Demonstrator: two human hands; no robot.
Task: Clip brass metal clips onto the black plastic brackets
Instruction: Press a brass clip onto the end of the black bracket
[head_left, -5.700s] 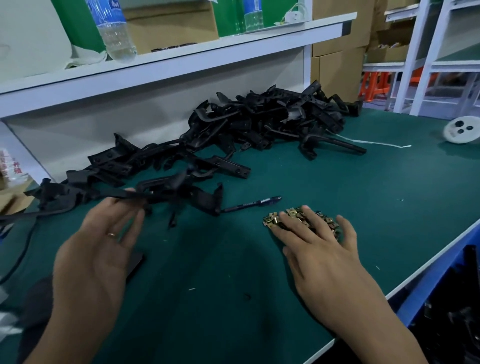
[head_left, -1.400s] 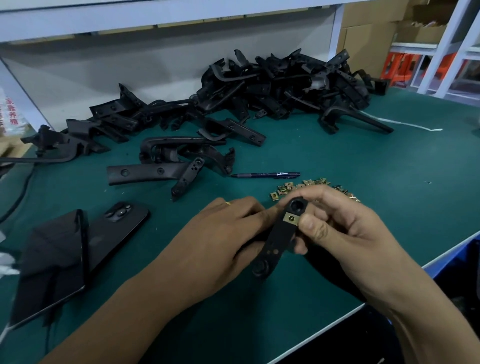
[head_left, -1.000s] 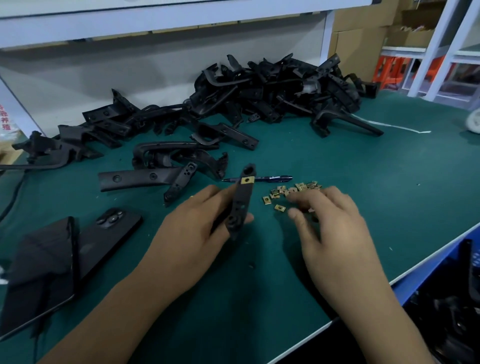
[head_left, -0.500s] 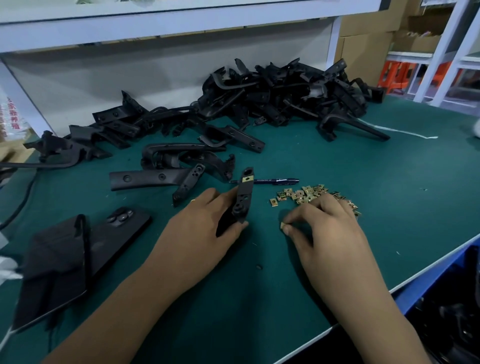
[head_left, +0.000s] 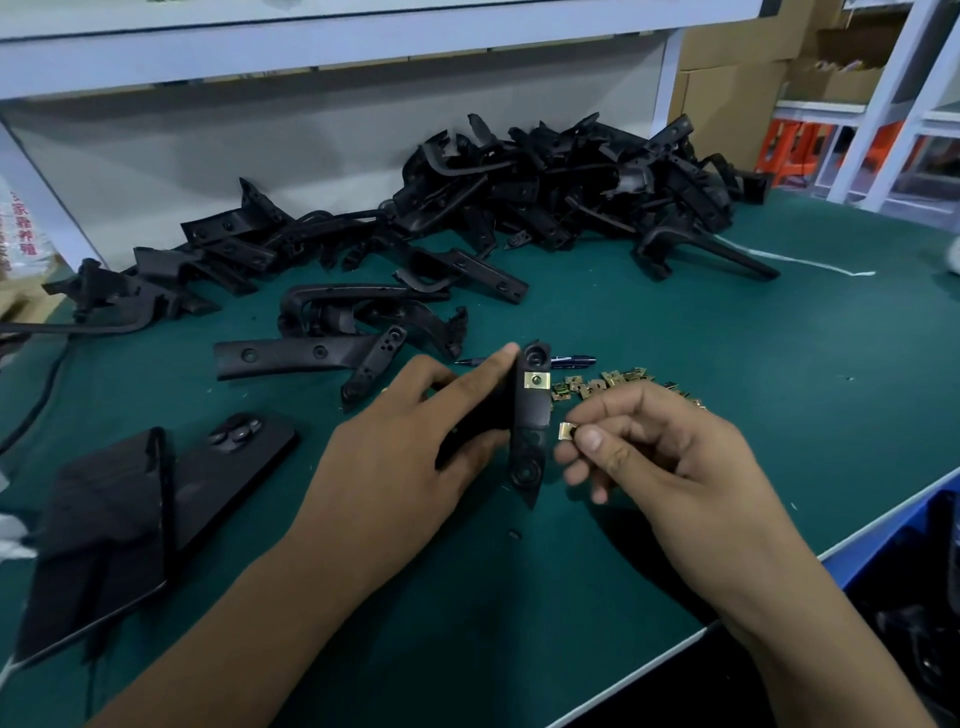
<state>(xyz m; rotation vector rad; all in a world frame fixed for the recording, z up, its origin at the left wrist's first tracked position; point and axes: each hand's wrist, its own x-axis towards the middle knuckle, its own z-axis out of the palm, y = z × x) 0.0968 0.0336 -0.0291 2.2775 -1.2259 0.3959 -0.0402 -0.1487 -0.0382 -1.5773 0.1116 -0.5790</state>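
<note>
My left hand (head_left: 410, 467) grips a black plastic bracket (head_left: 530, 441) and holds it upright above the green mat. One brass clip (head_left: 537, 381) sits clipped near the bracket's upper end. My right hand (head_left: 670, 462) pinches a loose brass clip (head_left: 566, 431) between thumb and forefinger, just right of the bracket's middle and a little apart from it. A small heap of loose brass clips (head_left: 608, 382) lies on the mat behind my right hand. A big pile of black brackets (head_left: 545, 192) fills the back of the table.
A black phone (head_left: 228, 467) and a dark pouch (head_left: 98, 530) lie at the left. A pen (head_left: 571, 359) lies behind the held bracket. More brackets (head_left: 332, 338) lie left of centre. The table edge (head_left: 831, 551) runs diagonally at the right. A white shelf (head_left: 363, 31) overhangs the back.
My right hand has lifted off the clip heap with one clip pinched and brought it beside the bracket. My left hand has turned the bracket to face me.
</note>
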